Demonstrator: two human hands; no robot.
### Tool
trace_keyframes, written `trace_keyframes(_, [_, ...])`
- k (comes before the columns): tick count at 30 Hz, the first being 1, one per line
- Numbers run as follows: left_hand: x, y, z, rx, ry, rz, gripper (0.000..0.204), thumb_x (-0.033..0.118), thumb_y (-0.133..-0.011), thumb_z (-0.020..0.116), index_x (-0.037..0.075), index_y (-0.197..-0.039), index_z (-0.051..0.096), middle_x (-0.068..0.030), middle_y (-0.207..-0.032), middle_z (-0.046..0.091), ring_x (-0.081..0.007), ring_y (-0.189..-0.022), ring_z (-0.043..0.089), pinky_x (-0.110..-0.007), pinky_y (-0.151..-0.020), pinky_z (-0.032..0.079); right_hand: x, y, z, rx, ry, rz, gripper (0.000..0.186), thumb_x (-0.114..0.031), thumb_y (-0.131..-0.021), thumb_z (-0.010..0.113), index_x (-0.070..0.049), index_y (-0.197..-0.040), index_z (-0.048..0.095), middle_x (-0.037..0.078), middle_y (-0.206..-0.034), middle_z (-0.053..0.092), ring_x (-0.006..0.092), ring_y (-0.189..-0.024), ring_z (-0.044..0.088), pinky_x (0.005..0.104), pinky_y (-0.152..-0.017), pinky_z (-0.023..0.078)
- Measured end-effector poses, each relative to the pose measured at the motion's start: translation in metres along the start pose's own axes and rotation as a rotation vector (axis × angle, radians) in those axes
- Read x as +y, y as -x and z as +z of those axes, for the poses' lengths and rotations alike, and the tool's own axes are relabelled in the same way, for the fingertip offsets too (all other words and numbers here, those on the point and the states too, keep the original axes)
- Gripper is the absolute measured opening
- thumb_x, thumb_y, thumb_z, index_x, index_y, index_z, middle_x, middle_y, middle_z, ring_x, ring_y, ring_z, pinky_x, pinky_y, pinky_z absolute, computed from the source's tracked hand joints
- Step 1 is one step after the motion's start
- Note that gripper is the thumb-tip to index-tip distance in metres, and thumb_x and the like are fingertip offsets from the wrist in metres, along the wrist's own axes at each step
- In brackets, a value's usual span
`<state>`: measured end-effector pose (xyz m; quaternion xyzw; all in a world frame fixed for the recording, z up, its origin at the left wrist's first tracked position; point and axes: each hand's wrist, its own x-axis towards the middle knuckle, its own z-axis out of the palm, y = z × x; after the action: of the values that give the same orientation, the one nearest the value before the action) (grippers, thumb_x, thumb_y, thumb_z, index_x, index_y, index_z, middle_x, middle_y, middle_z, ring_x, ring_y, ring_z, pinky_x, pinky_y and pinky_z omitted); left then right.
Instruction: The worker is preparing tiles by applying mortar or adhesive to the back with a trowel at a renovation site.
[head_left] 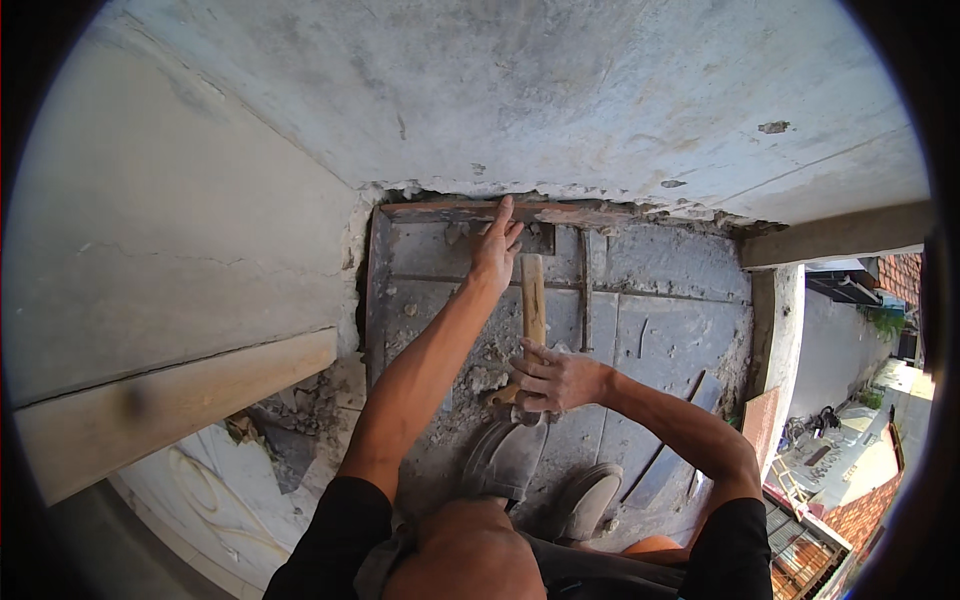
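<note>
My left hand (493, 255) reaches to a weathered reddish-brown strip (570, 214) along the broken base of the far wall, fingers extended and resting on it. My right hand (555, 380) is closed around a hammer (533, 300) low on its wooden handle, which points toward the wall; the head is partly hidden by my fingers. A long, thin metal bar (586, 300) lies to the right of the hammer. A second strip (376, 280) runs along the left edge of the dusty tiled floor (660, 330), meeting the first at the corner.
My shoes (590, 500) stand on the floor among rubble. A beige ledge (180, 400) projects at left over debris (290, 440). At right are a concrete post (775, 330), a leaning panel (760, 430) and an open edge overlooking a lower yard with roofs. A narrow blue board (690, 430) lies nearby.
</note>
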<state>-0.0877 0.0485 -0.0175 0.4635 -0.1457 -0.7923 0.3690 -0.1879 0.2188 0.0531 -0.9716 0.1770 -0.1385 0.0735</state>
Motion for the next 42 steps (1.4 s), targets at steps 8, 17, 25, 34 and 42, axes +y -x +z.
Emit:
trace_keyframes(8, [-0.005, -0.005, 0.012, 0.029, 0.05, 0.024, 0.089, 0.05, -0.079, 0.058, -0.001, -0.136, 0.013, -0.0129, -0.142, 0.018, -0.0316, -0.128, 0.024, -0.04, -0.108, 0.012, -0.008, -0.05, 0.032, 0.116, 0.016, -0.002, 0.015, -0.019, -0.072, 0.053, -0.011, -0.082, 0.047, 0.006, -0.09, 0.049, 0.0219, -0.091, 0.054, 0.0439, -0.093, 0.04])
trace_keyframes(17, [-0.016, -0.001, 0.041, 0.159, 0.183, 0.093, 0.097, 0.052, -0.077, 0.058, 0.004, -0.139, 0.001, -0.0136, -0.142, 0.015, -0.0331, -0.13, 0.02, -0.038, -0.108, 0.017, -0.002, -0.083, 0.074, 0.199, -0.013, -0.079, 0.029, -0.017, -0.074, 0.052, -0.01, -0.102, 0.057, 0.007, -0.115, 0.05, 0.0232, -0.106, 0.051, 0.0359, -0.094, 0.04])
trace_keyframes(25, [-0.009, 0.008, 0.038, 0.26, 0.348, 0.124, 0.081, 0.043, -0.077, 0.065, 0.001, -0.133, 0.025, -0.0136, -0.125, 0.033, -0.027, -0.116, 0.036, -0.036, -0.102, 0.029, 0.028, -0.09, 0.087, 0.166, -1.136, 0.392, 0.065, -0.033, -0.085, 0.053, -0.006, -0.136, 0.022, 0.013, -0.138, 0.03, 0.0241, -0.127, 0.028, 0.0355, -0.107, 0.02])
trace_keyframes(34, [-0.009, 0.009, 0.035, 0.256, 0.412, 0.172, 0.07, 0.038, -0.077, 0.068, -0.001, -0.126, 0.036, -0.0123, -0.114, 0.037, -0.0221, -0.104, 0.041, -0.032, -0.093, 0.037, 0.032, -0.084, 0.093, 0.096, -0.934, 0.371, 0.073, -0.037, -0.085, 0.052, -0.006, -0.139, 0.014, 0.013, -0.143, 0.018, 0.0225, -0.132, 0.017, 0.0361, -0.109, 0.014])
trace_keyframes(42, [-0.008, 0.01, 0.039, 0.267, 0.4, 0.127, 0.069, 0.036, -0.08, 0.065, 0.003, -0.132, 0.033, -0.0064, -0.12, 0.042, -0.0163, -0.094, 0.044, -0.03, -0.088, 0.04, 0.036, -0.078, 0.103, 0.096, -0.547, 0.296, 0.069, -0.033, -0.088, 0.048, -0.005, -0.139, 0.012, 0.014, -0.141, 0.024, 0.0229, -0.13, 0.024, 0.034, -0.108, 0.017])
